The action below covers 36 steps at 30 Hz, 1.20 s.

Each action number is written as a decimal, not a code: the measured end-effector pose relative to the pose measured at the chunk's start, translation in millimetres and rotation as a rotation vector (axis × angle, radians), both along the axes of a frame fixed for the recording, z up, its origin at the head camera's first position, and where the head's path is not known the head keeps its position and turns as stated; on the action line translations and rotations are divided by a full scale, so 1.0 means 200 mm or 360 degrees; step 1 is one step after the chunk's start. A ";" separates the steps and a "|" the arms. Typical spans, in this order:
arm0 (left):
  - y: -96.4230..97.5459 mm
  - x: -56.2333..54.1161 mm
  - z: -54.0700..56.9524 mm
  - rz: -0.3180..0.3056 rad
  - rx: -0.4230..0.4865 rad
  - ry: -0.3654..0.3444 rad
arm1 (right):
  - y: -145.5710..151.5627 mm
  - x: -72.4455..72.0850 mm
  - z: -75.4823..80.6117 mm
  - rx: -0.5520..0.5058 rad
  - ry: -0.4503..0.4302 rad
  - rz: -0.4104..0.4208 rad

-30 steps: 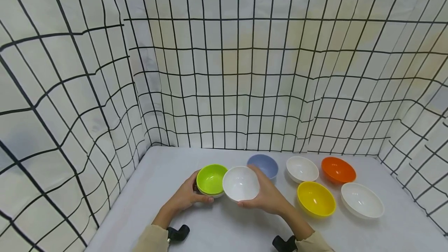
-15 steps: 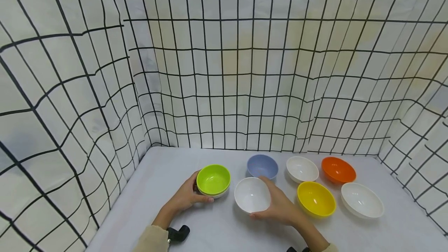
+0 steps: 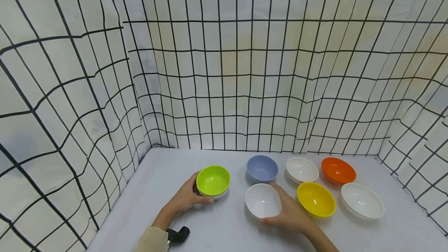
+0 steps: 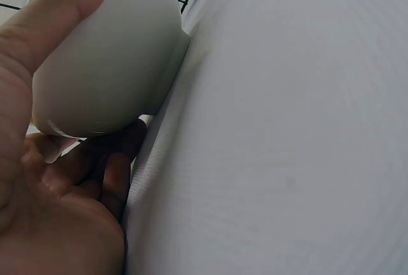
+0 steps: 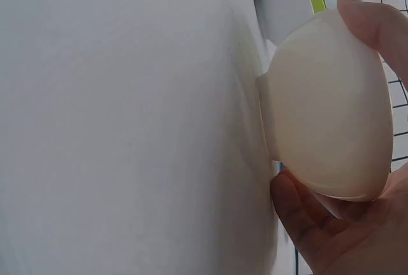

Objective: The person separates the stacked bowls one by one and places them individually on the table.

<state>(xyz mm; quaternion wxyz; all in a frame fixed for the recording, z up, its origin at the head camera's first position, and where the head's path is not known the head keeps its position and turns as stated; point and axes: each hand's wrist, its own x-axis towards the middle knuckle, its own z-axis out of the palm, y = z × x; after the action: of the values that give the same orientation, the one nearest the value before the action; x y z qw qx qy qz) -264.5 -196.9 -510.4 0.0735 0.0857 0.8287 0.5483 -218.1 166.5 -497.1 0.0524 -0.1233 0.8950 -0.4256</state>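
A lime green bowl (image 3: pixel 212 180) sits nested in a white bowl (image 4: pixel 108 58), whose rim shows just below it in the head view. My left hand (image 3: pixel 186 194) grips this pair from the left, thumb along the near side and fingers around the back. To the right, my right hand (image 3: pixel 292 213) holds another white bowl (image 3: pixel 263 200) by its right side. In the right wrist view, the thumb lies at that bowl's rim and the fingers curl at its other side, with its foot right at the white cloth. A gap separates this bowl from the nested pair.
Behind my right hand's bowl stands a blue bowl (image 3: pixel 262 168). Farther right are a white bowl (image 3: pixel 302 169), an orange bowl (image 3: pixel 338 170), a yellow bowl (image 3: pixel 316 199) and a wide white bowl (image 3: pixel 362 200). Black grid netting (image 3: pixel 220 96) over pale walls encloses the white table (image 3: pixel 224 232).
My right hand has carried its white bowl right and toward me, away from the green bowl and down to the cloth. My left hand stays on the nested pair.
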 end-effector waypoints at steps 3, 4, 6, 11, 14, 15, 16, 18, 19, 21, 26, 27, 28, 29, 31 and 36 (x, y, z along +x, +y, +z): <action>0.00 0.00 0.00 0.0007 0.0003 0.0002 | 0.01 0.01 0.00 0.0022 -0.0007 -0.0020; 0.00 0.00 0.00 0.0011 0.0003 0.0004 | 0.01 0.01 0.00 0.0025 -0.0009 -0.0027; 0.00 0.00 0.00 0.0013 0.0000 0.0012 | 0.01 0.01 0.00 0.0044 -0.0009 -0.0040; 0.00 0.00 0.00 0.0019 -0.0002 0.0009 | 0.02 0.01 0.00 0.0042 -0.0009 -0.0051; 0.00 0.00 0.00 0.0015 -0.0006 0.0006 | 0.03 0.01 0.00 0.0044 -0.0029 -0.0047; 0.00 0.00 0.00 0.0014 -0.0010 0.0008 | 0.03 0.01 0.01 0.0048 -0.0036 -0.0044; 0.00 0.00 0.00 0.0013 -0.0013 0.0011 | 0.03 0.01 0.01 0.0049 -0.0044 -0.0042; 0.00 0.00 0.00 0.0011 -0.0017 0.0014 | 0.03 0.01 0.01 0.0056 -0.0058 -0.0041; 0.00 0.00 0.00 0.0011 -0.0019 0.0015 | 0.03 0.01 0.01 0.0055 -0.0066 -0.0039; 0.00 0.00 0.00 0.0012 -0.0021 0.0017 | 0.03 0.01 0.01 0.0049 -0.0079 -0.0040; 0.00 0.00 0.00 0.0016 -0.0020 0.0014 | 0.03 0.00 0.01 0.0031 -0.0113 -0.0043; 0.00 0.00 0.00 0.0015 -0.0016 0.0013 | 0.03 0.00 0.01 0.0031 -0.0119 -0.0047; 0.00 0.00 0.00 0.0013 -0.0011 0.0012 | 0.03 0.00 0.01 0.0032 -0.0126 -0.0052; 0.00 0.00 0.00 0.0010 -0.0004 0.0011 | 0.03 0.00 0.01 0.0031 -0.0132 -0.0058; 0.00 0.00 0.00 0.0002 0.0008 0.0010 | 0.03 0.00 0.01 0.0033 -0.0142 -0.0068; 0.00 0.01 0.01 -0.0003 0.0031 0.0006 | 0.03 -0.01 0.00 0.0002 -0.0162 -0.0052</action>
<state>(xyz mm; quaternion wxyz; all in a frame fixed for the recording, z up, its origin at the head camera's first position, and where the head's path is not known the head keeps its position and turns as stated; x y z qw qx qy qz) -263.3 -197.3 -509.1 0.0716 0.0883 0.8234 0.5559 -219.7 173.3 -496.5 0.0909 -0.0868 0.8933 -0.4315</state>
